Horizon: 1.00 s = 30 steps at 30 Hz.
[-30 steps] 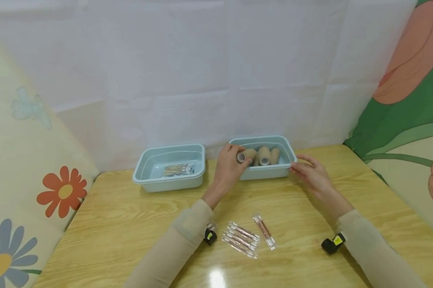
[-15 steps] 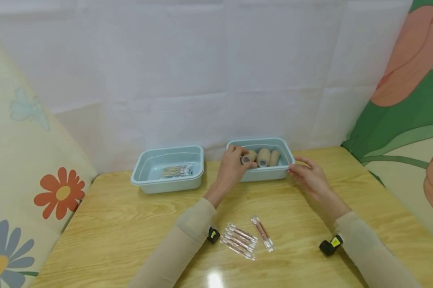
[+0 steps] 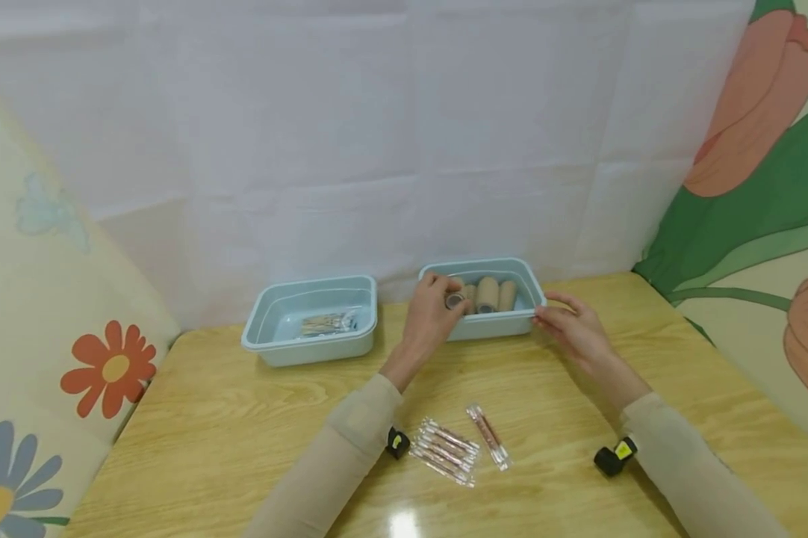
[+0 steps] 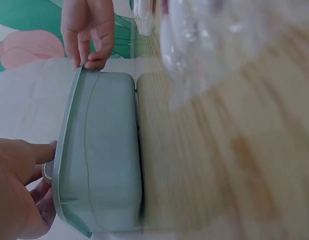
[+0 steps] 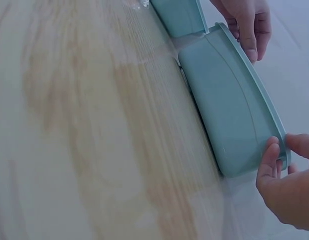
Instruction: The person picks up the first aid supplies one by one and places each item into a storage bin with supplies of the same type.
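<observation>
My left hand (image 3: 429, 317) reaches over the front left of the right-hand light-blue bin (image 3: 494, 327). Its thumb and fingers grip a tan bandage roll (image 3: 455, 300), whose hollow core end faces me. More tan rolls (image 3: 488, 294) lie side by side in that bin. At the bin's front right corner, my right hand (image 3: 582, 332) pinches the rim between thumb and fingers. The right wrist view shows this right hand (image 5: 292, 192) on the rim (image 5: 267, 102). In the left wrist view, the bin wall hides most of the held roll (image 4: 47, 171).
A second light-blue bin (image 3: 310, 351) on the left holds clear packs of cotton swabs (image 3: 328, 323). On the wooden table (image 3: 276, 433) lie a row of clear-wrapped reddish-brown swabs (image 3: 444, 452) and a separate pack of them (image 3: 488, 436). A white cloth (image 3: 310, 149) hangs behind.
My left hand, still gripping the bandage roll, has shifted the roll slightly lower into the bin beside the others. My right hand has stayed on the rim. The head view has shifted slightly.
</observation>
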Each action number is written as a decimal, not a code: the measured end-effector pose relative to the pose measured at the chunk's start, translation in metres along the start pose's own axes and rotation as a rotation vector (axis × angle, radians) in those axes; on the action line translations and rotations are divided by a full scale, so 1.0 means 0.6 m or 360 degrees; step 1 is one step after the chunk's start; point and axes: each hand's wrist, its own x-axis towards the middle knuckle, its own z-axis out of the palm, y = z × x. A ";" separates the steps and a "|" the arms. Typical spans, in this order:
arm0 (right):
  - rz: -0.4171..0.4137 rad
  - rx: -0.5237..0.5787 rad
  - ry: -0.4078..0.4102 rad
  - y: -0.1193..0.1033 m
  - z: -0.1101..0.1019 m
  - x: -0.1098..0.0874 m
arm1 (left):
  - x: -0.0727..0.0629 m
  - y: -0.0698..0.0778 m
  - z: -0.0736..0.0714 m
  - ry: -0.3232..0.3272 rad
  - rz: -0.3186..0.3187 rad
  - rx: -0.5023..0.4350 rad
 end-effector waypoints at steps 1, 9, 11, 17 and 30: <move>0.0000 -0.0010 0.0000 0.000 0.000 0.000 | 0.000 -0.001 0.000 0.0001 -0.0003 0.0021; 0.0009 -0.0020 0.0002 0.000 0.002 0.003 | 0.006 -0.001 -0.002 -0.0070 -0.0030 0.0128; 0.0010 -0.0014 -0.0007 0.000 0.003 0.004 | 0.007 -0.001 -0.005 -0.0061 -0.0026 0.0121; 0.0003 -0.0016 -0.0023 0.000 0.004 0.007 | 0.011 0.003 -0.022 -0.0054 0.0004 0.0111; -0.0003 -0.0006 -0.0009 0.007 0.009 0.012 | 0.007 0.021 -0.053 -0.0051 0.0093 0.0076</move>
